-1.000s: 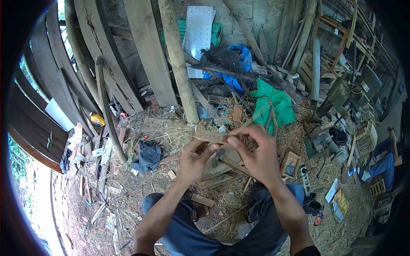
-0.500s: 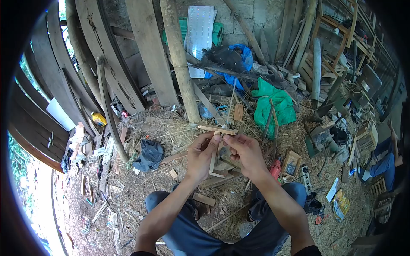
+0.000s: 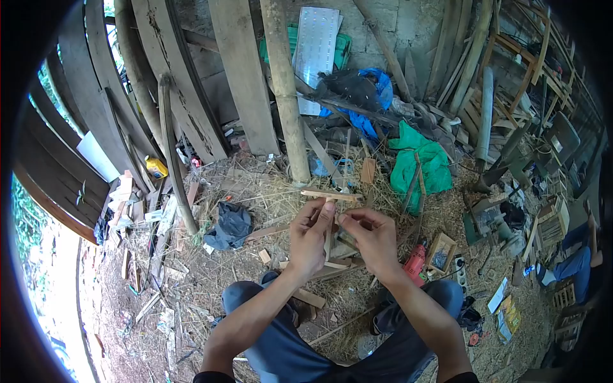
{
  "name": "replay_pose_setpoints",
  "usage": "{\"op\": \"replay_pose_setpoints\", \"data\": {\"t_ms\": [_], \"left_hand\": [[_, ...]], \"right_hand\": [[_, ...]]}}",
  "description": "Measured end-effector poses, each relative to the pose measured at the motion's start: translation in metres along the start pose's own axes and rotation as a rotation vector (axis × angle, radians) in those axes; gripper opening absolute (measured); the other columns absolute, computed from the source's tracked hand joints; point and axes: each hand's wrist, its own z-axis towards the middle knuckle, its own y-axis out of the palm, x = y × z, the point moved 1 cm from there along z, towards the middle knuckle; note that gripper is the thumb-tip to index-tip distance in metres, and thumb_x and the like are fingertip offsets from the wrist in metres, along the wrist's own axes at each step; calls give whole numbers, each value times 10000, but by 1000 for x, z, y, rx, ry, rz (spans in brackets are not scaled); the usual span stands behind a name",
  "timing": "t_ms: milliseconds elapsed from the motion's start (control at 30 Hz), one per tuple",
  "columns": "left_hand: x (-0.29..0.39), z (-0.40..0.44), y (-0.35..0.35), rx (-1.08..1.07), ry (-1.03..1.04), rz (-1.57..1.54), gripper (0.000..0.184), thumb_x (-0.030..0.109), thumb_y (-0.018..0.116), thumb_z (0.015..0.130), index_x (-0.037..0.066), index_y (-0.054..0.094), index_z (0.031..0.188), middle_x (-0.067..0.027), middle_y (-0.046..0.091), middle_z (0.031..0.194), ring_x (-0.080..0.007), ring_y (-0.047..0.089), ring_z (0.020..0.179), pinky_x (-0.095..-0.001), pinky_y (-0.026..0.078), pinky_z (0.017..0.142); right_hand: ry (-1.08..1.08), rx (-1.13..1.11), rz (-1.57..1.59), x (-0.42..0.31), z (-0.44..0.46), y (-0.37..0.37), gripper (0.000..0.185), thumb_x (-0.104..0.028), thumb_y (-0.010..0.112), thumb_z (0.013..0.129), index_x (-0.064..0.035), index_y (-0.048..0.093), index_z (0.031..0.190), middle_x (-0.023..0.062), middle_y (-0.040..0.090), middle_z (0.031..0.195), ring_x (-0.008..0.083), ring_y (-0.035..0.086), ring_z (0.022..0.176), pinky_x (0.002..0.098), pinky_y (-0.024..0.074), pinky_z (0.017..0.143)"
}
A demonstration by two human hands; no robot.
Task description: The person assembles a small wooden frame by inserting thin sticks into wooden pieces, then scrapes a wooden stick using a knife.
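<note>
The person is sitting above the littered floor (image 3: 255, 281), with the left hand (image 3: 310, 235) closing around an upright wooden stick (image 3: 329, 246), its thumb pressing near the top. A short wooden crosspiece (image 3: 331, 195) is lying across that top end, just above the hands and in front of the foot of the bamboo post (image 3: 285, 96). The right hand (image 3: 370, 237) is hovering just beside the joint, its thumb and forefinger drawing together; whether they are pinching something small, the view is not showing.

The likeliest trouble is at that joint. Only the left hand is clearly steadying the stick, so a sideways push from the right could be tipping the crosspiece askew — or twisting the stick within the grip. The thumb is resting close to the joint, so a slip could be catching it. Anything small that is dropping would probably be vanishing among the straw and shavings.

Near the right forearm, a red power drill (image 3: 415, 263) is lying beside a small wooden box (image 3: 452, 244) and a power strip (image 3: 460, 271) — a careless elbow could be knocking them.
</note>
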Motion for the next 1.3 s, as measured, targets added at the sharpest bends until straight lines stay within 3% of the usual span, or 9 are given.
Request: {"op": "replay_pose_setpoints", "data": {"t_ms": [67,167,267,467,600,800,900,1067,1300], "left_hand": [[4,9,-6,27,4,-109,210,223,546,958,33,586,1039,-4,583,788,-73,551,692,-232,461,606],[19,12,0,103,32,-82,216,232,542,960,34,587,1033,-4,558,751,-78,527,640,-232,443,568],[21,9,0,67,60,-56,201,207,550,956,27,585,1040,0,555,751,-68,522,631,-233,437,559],[21,4,0,-12,123,-7,171,159,540,960,16,581,1045,9,557,765,-42,505,639,-217,428,555],[23,-1,0,-74,153,-6,147,117,582,938,2,597,1028,12,596,829,-21,470,717,-188,366,615],[28,-6,3,-108,190,-12,154,132,586,937,7,603,1026,12,598,821,-26,499,732,-190,385,622],[36,-7,2,-85,195,29,144,134,524,961,11,557,1029,-31,524,807,-106,467,710,-263,415,651],[38,-9,2,-84,195,29,154,140,521,963,14,552,1045,-34,525,808,-113,476,732,-270,425,662],[38,-9,1,-78,185,1,158,144,519,964,18,551,1052,-41,526,814,-115,481,731,-274,439,681]], "right_hand": [[-98,-81,-207,12,-7,2,148,-133,722,789,-27,711,892,-4,628,656,27,459,531,206,333,460],[-19,-152,-251,-6,-10,5,162,-140,721,765,-27,715,882,11,675,752,39,505,629,218,380,539],[-72,-211,-313,-7,-4,2,182,-145,718,773,-16,711,901,7,670,744,40,494,608,210,375,535],[-95,-263,-165,-15,0,-6,179,-90,698,816,-4,675,971,14,671,840,38,518,651,221,410,598],[-174,-252,-259,-9,-2,-4,172,-82,692,823,1,669,972,12,662,813,48,532,656,228,418,594],[-143,-210,-324,-10,-5,-5,142,-107,712,787,-12,708,892,28,662,721,50,463,556,214,375,516],[-153,-251,-276,-5,-6,-2,153,-119,715,786,-5,712,888,69,681,729,74,539,576,225,431,549],[-156,-360,-380,-13,-7,-1,187,-124,707,798,18,700,919,122,705,796,140,677,735,266,522,671],[-86,-356,-324,-11,-9,0,184,-122,693,812,26,695,922,112,701,773,138,673,717,268,529,653]]}}
